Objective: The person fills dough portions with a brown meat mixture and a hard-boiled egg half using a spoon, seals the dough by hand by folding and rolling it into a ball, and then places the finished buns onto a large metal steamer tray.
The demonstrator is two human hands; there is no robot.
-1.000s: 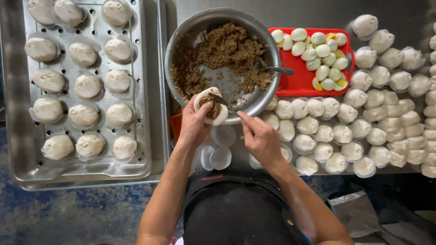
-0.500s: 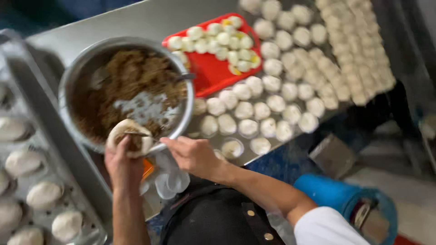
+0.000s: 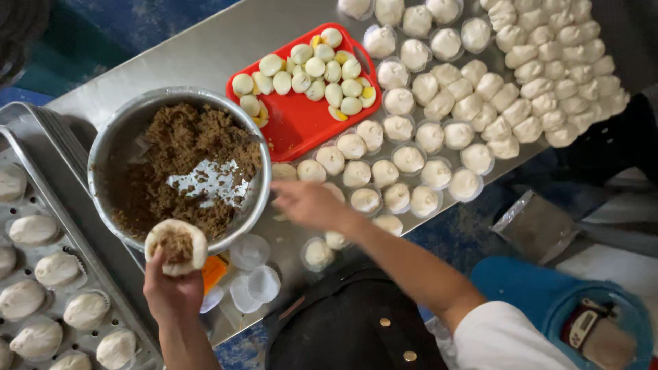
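Cupping filled bun (image 3: pixel 176 245) at bowl rim (image 3: pixel 241 231), left fingers (image 3: pixel 159 264) clamped, right fingers (image 3: pixel 291 195) spread

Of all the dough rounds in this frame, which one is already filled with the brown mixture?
The dough round held in the left hand, in front of the metal bowl. Brown filling sits in its open centre; the rounds on the table and tray show plain white tops.

Even bright light, steel glare, right hand (image 3: pixel 306 203) motion-blurred.

Brushed metal bowl (image 3: pixel 110 147) and table (image 3: pixel 199 51); glossy red plastic tray (image 3: pixel 295 127); matt, floury dough balls (image 3: pixel 411 159).
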